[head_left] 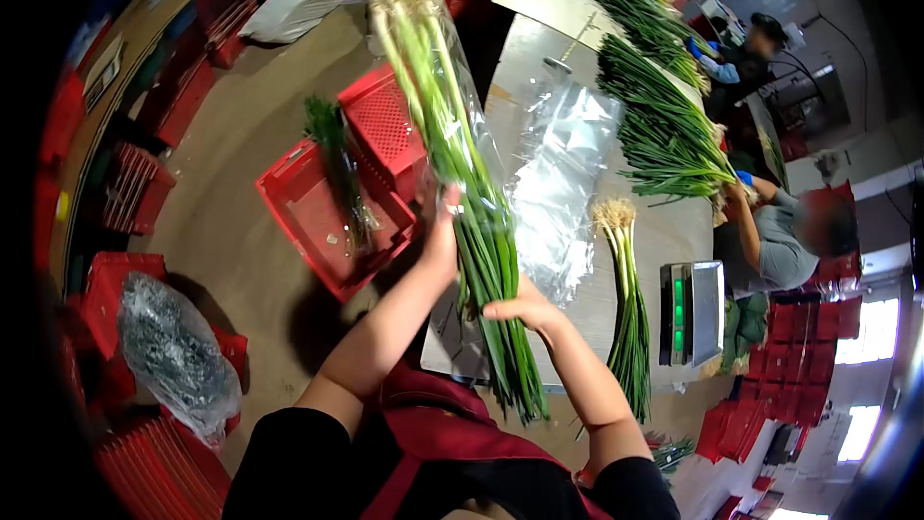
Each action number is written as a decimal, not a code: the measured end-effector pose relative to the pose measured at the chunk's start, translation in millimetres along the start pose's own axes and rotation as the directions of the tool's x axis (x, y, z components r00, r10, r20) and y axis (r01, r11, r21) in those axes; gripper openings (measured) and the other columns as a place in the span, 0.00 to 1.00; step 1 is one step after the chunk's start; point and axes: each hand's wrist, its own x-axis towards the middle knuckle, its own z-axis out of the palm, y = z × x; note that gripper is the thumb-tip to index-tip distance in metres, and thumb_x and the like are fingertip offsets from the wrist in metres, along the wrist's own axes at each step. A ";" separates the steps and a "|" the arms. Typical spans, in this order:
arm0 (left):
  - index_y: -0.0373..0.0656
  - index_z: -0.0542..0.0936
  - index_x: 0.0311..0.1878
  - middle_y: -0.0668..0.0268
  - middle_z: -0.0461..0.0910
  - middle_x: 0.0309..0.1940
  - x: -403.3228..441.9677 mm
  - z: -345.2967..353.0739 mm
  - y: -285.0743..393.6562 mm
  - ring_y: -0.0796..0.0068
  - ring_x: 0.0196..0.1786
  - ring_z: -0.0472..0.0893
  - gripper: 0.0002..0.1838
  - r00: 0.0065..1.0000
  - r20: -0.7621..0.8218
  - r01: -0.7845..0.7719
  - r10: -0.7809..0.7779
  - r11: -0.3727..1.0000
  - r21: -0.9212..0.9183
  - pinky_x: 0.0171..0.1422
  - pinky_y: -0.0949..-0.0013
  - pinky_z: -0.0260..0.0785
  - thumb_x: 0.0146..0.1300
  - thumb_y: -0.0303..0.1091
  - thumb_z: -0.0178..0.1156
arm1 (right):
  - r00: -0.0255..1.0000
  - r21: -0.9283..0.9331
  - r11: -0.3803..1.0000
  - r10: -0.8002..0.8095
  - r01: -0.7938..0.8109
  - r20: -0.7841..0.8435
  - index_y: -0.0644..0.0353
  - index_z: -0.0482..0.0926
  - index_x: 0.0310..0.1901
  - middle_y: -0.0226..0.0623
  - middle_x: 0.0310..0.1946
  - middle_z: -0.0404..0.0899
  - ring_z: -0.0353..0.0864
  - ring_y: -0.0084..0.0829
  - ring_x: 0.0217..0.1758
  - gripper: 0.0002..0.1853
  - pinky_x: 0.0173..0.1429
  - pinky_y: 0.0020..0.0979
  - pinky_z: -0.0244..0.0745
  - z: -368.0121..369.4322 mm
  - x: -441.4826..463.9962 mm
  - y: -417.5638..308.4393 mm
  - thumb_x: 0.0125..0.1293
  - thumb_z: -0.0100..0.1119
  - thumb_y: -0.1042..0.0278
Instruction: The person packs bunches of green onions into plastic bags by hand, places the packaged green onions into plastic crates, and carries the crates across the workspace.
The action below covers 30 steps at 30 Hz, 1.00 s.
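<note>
While L hand (440, 236) grips bagged scallions (454, 140), R hand (531, 308) wraps leaf ends (515, 371), clear bags (568, 173) on tbl (674, 231) nearby

The left forearm (385, 327) and right forearm (585, 376), both bare, reach forward and slant inward. The left grip (441, 236) is farther out from the body, closed, its fingers partly hidden. The right grip (529, 306) is nearer, also closed, thumb laid across the front, fingers mostly out of sight behind.
</note>
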 end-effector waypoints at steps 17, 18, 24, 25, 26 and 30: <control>0.42 0.70 0.19 0.67 0.68 0.12 -17.5 -159.5 110.0 0.79 0.12 0.68 0.11 0.930 -0.332 0.319 -0.158 0.794 0.517 0.13 0.75 0.56 0.57 0.31 0.48 | 0.959 0.065 0.963 0.267 -0.262 -0.091 0.58 0.68 0.15 0.27 0.07 0.61 0.59 0.20 0.07 0.19 0.11 0.24 0.51 63.5 152.4 38.3 0.60 0.50 0.56; 0.42 0.69 0.19 0.67 0.68 0.11 -18.2 -168.5 108.9 0.79 0.12 0.67 0.11 0.935 -0.328 0.302 -0.133 0.782 0.545 0.13 0.76 0.55 0.57 0.30 0.48 | 0.958 -0.017 0.961 0.275 -0.277 -0.081 0.58 0.68 0.14 0.28 0.07 0.63 0.60 0.21 0.07 0.19 0.11 0.25 0.53 58.2 157.3 58.2 0.59 0.51 0.57; 0.42 0.73 0.28 0.69 0.69 0.14 -78.1 -227.9 92.0 0.80 0.13 0.69 0.07 0.884 -0.283 0.446 -0.371 0.850 0.280 0.15 0.77 0.60 0.59 0.33 0.50 | 0.936 -0.200 0.919 0.351 -0.340 0.019 0.65 0.76 0.22 0.29 0.12 0.69 0.64 0.20 0.13 0.13 0.19 0.31 0.61 95.9 120.9 80.4 0.56 0.52 0.64; 0.42 0.73 0.28 0.69 0.70 0.15 -95.6 -200.0 108.9 0.80 0.15 0.70 0.08 0.853 -0.439 0.458 -0.282 0.808 0.371 0.17 0.77 0.62 0.60 0.34 0.50 | 0.931 -0.182 0.917 0.364 -0.356 0.010 0.65 0.76 0.22 0.29 0.12 0.69 0.64 0.20 0.13 0.13 0.19 0.31 0.61 98.1 112.1 90.0 0.56 0.52 0.64; 0.42 0.72 0.26 0.69 0.71 0.15 -95.0 -283.0 67.6 0.81 0.14 0.68 0.10 0.915 -0.085 0.404 -0.396 0.900 0.165 0.17 0.77 0.61 0.60 0.36 0.52 | 0.937 -0.412 0.850 0.347 -0.329 -0.033 0.64 0.75 0.21 0.28 0.12 0.68 0.64 0.19 0.13 0.13 0.19 0.29 0.61 98.3 104.1 104.1 0.57 0.51 0.64; 0.39 0.75 0.26 0.70 0.73 0.19 -92.3 -291.6 68.5 0.83 0.20 0.70 0.13 0.944 -0.283 0.313 -0.169 0.729 0.608 0.27 0.77 0.64 0.55 0.40 0.60 | 0.990 -0.351 0.926 0.120 -0.137 -0.072 0.58 0.70 0.16 0.24 0.08 0.61 0.61 0.16 0.10 0.19 0.15 0.21 0.59 108.6 111.2 90.3 0.61 0.51 0.58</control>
